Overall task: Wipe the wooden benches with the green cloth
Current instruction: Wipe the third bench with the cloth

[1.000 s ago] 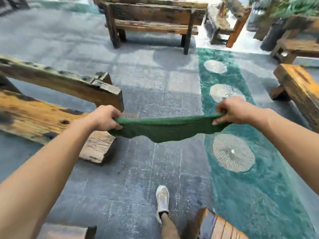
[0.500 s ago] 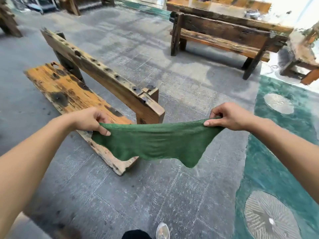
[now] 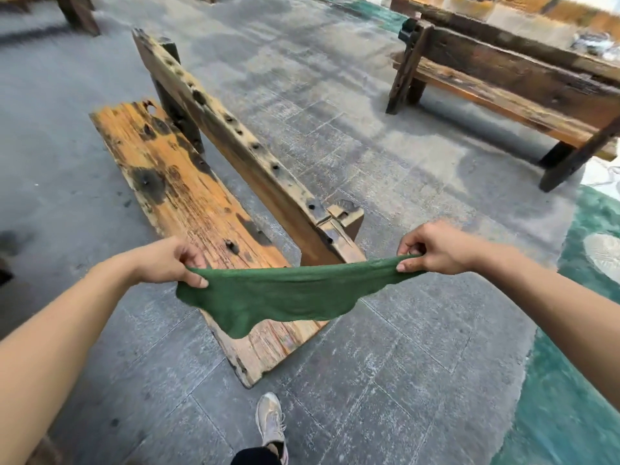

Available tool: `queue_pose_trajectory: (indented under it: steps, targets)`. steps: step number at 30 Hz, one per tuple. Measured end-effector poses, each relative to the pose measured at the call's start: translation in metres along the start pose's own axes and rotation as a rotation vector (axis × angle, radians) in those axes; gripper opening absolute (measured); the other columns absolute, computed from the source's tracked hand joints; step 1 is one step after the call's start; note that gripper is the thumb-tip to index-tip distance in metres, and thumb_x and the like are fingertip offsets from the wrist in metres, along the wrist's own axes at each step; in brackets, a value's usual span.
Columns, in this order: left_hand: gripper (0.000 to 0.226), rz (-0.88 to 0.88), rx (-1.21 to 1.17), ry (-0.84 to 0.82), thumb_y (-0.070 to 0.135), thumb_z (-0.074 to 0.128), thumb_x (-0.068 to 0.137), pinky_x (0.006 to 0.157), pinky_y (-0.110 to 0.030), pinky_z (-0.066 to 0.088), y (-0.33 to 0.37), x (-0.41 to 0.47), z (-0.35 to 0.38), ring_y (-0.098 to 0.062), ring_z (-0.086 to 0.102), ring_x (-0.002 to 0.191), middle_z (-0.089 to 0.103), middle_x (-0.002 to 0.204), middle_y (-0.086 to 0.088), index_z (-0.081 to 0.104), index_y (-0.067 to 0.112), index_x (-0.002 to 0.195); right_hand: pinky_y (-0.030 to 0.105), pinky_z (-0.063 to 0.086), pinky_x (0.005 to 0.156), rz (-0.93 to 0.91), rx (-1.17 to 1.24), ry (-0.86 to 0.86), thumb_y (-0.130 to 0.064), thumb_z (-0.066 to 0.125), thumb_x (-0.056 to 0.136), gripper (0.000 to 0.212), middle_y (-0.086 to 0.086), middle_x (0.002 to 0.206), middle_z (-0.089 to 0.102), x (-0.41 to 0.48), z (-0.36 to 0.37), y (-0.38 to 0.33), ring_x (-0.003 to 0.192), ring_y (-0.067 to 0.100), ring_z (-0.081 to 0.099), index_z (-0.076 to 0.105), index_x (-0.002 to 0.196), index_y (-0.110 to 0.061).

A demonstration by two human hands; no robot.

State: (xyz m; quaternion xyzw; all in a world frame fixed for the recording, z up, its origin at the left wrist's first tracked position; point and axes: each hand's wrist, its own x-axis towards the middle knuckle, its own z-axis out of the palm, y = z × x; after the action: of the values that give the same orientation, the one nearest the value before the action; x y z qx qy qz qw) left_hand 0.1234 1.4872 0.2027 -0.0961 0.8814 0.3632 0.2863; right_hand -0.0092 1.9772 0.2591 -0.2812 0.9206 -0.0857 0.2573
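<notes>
The green cloth [image 3: 285,295] hangs stretched between both hands, sagging in the middle. My left hand [image 3: 171,261] pinches its left end and my right hand [image 3: 436,248] pinches its right end. Right behind and under the cloth stands a wooden bench: an orange, dark-stained seat plank [image 3: 188,203] with a weathered backrest beam [image 3: 235,152] along its right side. The cloth is held in the air above the plank's near end and hides part of it.
A darker wooden bench [image 3: 510,82] stands at the back right. A teal rug [image 3: 570,397] with pale round patterns lies on the right. Grey stone tiles [image 3: 369,380] cover the floor. My shoe [image 3: 270,421] is at the bottom centre. Another bench leg [image 3: 79,13] shows at the top left.
The view has swung left and closer to the orange bench, which now lies straight ahead. Both hands kept the cloth stretched between them; it now hangs over the plank's near end.
</notes>
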Motion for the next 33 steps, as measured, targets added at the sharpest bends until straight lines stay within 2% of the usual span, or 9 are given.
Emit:
queue_pose_trajectory:
  steps: [3, 6, 12, 16, 18, 20, 26, 30, 33]
  targets:
    - [0.014, -0.062, 0.044, -0.036, 0.011, 0.09, 0.08, 0.059, -0.013, 0.047, -0.021, 0.026, -0.023, -0.002, 0.066, 0.061, 0.074, 0.07, 0.005, 0.076, 0.011, 0.082, 0.021, 0.044, 0.065, -0.005, -0.111, -0.087, -0.031, 0.081, 0.091, 0.003, -0.02, 0.067, 0.069, 0.064, -0.013, -0.007, 0.067, -0.002, 0.062, 0.079, 0.094, -0.031]
    - [0.014, -0.117, 0.061, -0.028, 0.013, 0.088, 0.082, 0.059, -0.014, 0.046, -0.04, 0.046, -0.03, -0.003, 0.065, 0.064, 0.073, 0.072, 0.006, 0.075, 0.016, 0.081, 0.024, 0.043, 0.072, -0.015, -0.188, -0.061, -0.03, 0.078, 0.093, 0.011, -0.011, 0.081, 0.073, 0.124, -0.02, -0.016, 0.081, 0.013, 0.065, 0.081, 0.103, -0.027]
    - [0.015, -0.276, 0.059, 0.046, 0.011, 0.084, 0.085, 0.085, -0.039, 0.054, -0.083, 0.084, -0.025, -0.021, 0.068, 0.083, 0.074, 0.084, -0.001, 0.071, 0.018, 0.086, 0.024, 0.038, 0.072, -0.094, -0.352, -0.114, -0.031, 0.075, 0.094, 0.014, -0.003, 0.091, 0.075, 0.245, -0.006, -0.037, 0.098, 0.025, 0.07, 0.079, 0.106, -0.025]
    - [0.018, -0.377, 0.075, 0.128, 0.012, 0.082, 0.087, 0.08, -0.035, 0.049, -0.117, 0.108, -0.006, -0.021, 0.062, 0.085, 0.068, 0.087, 0.001, 0.066, 0.021, 0.088, 0.03, 0.048, 0.077, -0.146, -0.384, -0.147, -0.03, 0.073, 0.094, 0.014, 0.006, 0.1, 0.075, 0.321, 0.022, -0.055, 0.103, 0.033, 0.069, 0.076, 0.105, -0.023]
    - [0.018, -0.409, 0.074, 0.187, 0.012, 0.08, 0.089, 0.076, -0.028, 0.04, -0.134, 0.119, 0.007, -0.021, 0.058, 0.086, 0.066, 0.09, 0.0, 0.064, 0.019, 0.092, 0.034, 0.051, 0.081, -0.195, -0.439, -0.137, -0.029, 0.071, 0.093, 0.014, 0.011, 0.104, 0.073, 0.349, 0.042, -0.064, 0.105, 0.038, 0.068, 0.071, 0.105, -0.021]
    - [0.019, -0.444, 0.082, 0.241, 0.011, 0.079, 0.089, 0.075, -0.027, 0.036, -0.153, 0.127, 0.029, -0.022, 0.057, 0.088, 0.066, 0.092, -0.002, 0.062, 0.019, 0.093, 0.036, 0.051, 0.078, -0.233, -0.522, -0.126, -0.025, 0.068, 0.092, 0.016, 0.014, 0.106, 0.071, 0.367, 0.068, -0.071, 0.106, 0.04, 0.068, 0.068, 0.106, -0.017]
    - [0.015, -0.508, 0.04, 0.195, 0.01, 0.072, 0.09, 0.09, -0.035, 0.052, -0.225, 0.169, 0.173, -0.031, 0.067, 0.104, 0.074, 0.107, -0.009, 0.067, 0.014, 0.103, 0.036, 0.046, 0.072, -0.242, -0.636, -0.203, -0.016, 0.062, 0.086, 0.028, 0.01, 0.111, 0.071, 0.383, 0.23, -0.05, 0.104, 0.037, 0.072, 0.065, 0.114, -0.016]
    - [0.022, -0.577, 0.107, 0.022, 0.015, 0.06, 0.09, 0.089, -0.039, 0.055, -0.264, 0.185, 0.303, -0.031, 0.066, 0.11, 0.07, 0.116, -0.005, 0.066, 0.021, 0.11, 0.041, 0.057, 0.083, -0.184, -0.696, -0.386, -0.005, 0.056, 0.092, 0.037, 0.008, 0.119, 0.071, 0.359, 0.367, 0.001, 0.112, 0.033, 0.072, 0.059, 0.128, -0.013]
    - [0.03, -0.626, 0.109, -0.146, 0.012, 0.052, 0.088, 0.089, -0.037, 0.055, -0.286, 0.185, 0.396, -0.029, 0.065, 0.114, 0.067, 0.121, -0.005, 0.067, 0.025, 0.11, 0.041, 0.056, 0.093, -0.135, -0.725, -0.495, -0.001, 0.048, 0.095, 0.046, 0.006, 0.129, 0.065, 0.332, 0.447, 0.051, 0.118, 0.03, 0.068, 0.049, 0.139, -0.016]
